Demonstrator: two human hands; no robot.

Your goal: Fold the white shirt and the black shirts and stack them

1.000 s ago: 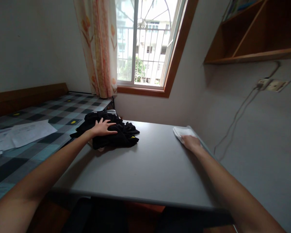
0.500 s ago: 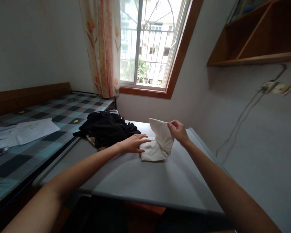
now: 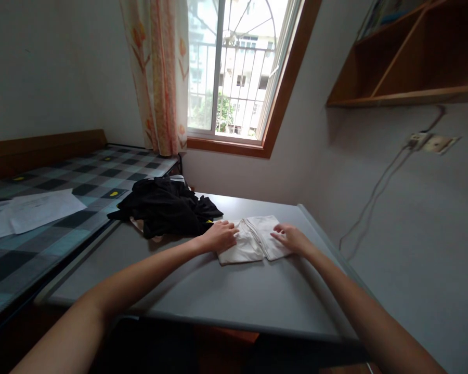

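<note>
A white folded cloth [image 3: 245, 248] lies flat on the grey table [image 3: 234, 296], with a crease running through its middle; what kind of garment it is, I cannot tell. My left hand [image 3: 220, 235] rests on its left part, fingers stretched and slightly bent. On the right part lies my right hand [image 3: 292, 239], its fingers apart and touching the fabric. Neither hand grips the cloth. Just left of my left hand is a heap of black clothes [image 3: 166, 206].
The bed [image 3: 54, 176] with a checked cover runs along the table's left side, and paper sheets [image 3: 42, 208] lie on it. A wall [image 3: 393, 218] with a socket [image 3: 431, 143] and hanging cables borders the right side. A wooden shelf [image 3: 405, 96] juts out above.
My right hand has lowered the raised right part of the white cloth onto the table and let it go. My left hand stays on the left part. The view has shifted slightly.
</note>
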